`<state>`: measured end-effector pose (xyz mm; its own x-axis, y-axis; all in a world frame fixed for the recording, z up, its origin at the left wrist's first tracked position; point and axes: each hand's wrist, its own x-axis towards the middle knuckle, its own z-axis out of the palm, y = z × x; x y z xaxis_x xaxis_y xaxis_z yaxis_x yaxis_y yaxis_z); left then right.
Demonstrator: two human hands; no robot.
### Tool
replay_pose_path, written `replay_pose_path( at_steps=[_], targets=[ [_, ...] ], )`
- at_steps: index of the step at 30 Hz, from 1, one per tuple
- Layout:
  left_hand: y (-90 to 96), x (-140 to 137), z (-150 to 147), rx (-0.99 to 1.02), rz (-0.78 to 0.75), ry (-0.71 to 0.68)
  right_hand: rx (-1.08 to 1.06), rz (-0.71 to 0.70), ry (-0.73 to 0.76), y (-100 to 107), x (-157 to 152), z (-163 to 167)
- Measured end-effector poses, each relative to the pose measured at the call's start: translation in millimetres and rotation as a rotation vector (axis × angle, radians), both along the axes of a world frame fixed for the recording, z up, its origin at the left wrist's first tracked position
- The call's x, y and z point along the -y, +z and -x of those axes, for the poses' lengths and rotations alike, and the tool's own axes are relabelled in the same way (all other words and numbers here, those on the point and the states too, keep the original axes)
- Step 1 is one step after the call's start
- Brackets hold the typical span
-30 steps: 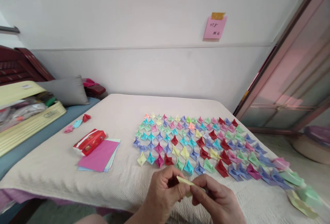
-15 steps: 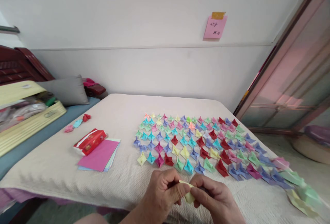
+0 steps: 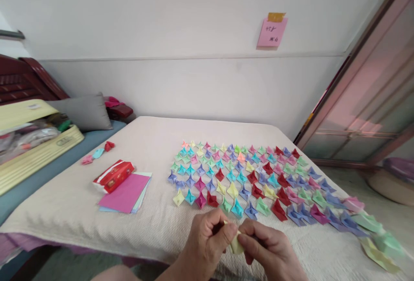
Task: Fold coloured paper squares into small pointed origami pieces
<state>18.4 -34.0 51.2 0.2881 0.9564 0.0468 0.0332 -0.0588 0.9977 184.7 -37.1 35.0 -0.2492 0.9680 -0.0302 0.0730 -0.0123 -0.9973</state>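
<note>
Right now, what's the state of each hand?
Left hand: closed, holding the pale yellow folded paper.
Right hand: closed, holding the same paper.

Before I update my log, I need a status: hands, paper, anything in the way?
Left hand and right hand: both pinching pale-yellow folded paper. Paper partly hidden. Origami rows just beyond; nothing seen blocking the hands.
</note>
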Motion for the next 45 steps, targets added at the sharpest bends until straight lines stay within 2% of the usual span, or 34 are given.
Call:
replay_pose_path(
  at_steps=[4, 10, 14, 17, 24, 31, 34, 38, 40, 42, 45],
  targets=[
    [2.1, 0.4, -0.4, 0.009, 0.026, -0.015, -0.201, 0.131, 0.015, -6.4, -1.0, 1.8],
    [-11.2, -3.5, -6.6, 0.148, 0.201, 0.051, -0.327, 0.239, -0.008, -6.1, -1.8, 7.8],
    [-14.9, -6.9, -8.9, 0.201, 0.235, -0.028, -0.362, 0.239, -0.105, -2.6, -2.8, 8.2],
    [-15.0, -7.5, -8.7, 0.173, 0.258, -0.092, -0.336, 0.236, -0.121, -3.4, -3.7, 6.5],
    [-15.4, -9.2, -5.3, 0.125, 0.194, 0.033, -0.118, 0.101, -0.112, -5.2, -3.9, 1.2],
    [-14.9, -8.9, -5.9, 0.172, 0.172, -0.066, -0.074, 0.050, -0.192, -2.0, -2.5, -3.2],
    [-14.1, -8.1, -5.9, 0.166, 0.157, -0.092, 0.015, -0.002, -0.191, -0.7, -2.2, -4.8],
    [-13.4, -6.9, -4.0, 0.104, 0.116, -0.013, 0.155, -0.104, -0.127, 1.6, -1.1, -5.4],
    [-13.0, -6.8, -2.7, 0.067, 0.109, 0.006, 0.224, -0.266, -0.184, 3.3, 0.6, -5.6],
    [-12.5, -7.0, -1.8, 0.032, 0.079, 0.012, 0.313, -0.485, -0.258, 5.5, 3.1, -6.0],
    [-10.9, -6.6, -1.5, -0.007, -0.007, 0.017, 0.439, -0.723, -0.250, 9.1, 6.4, -6.2]
  ],
)
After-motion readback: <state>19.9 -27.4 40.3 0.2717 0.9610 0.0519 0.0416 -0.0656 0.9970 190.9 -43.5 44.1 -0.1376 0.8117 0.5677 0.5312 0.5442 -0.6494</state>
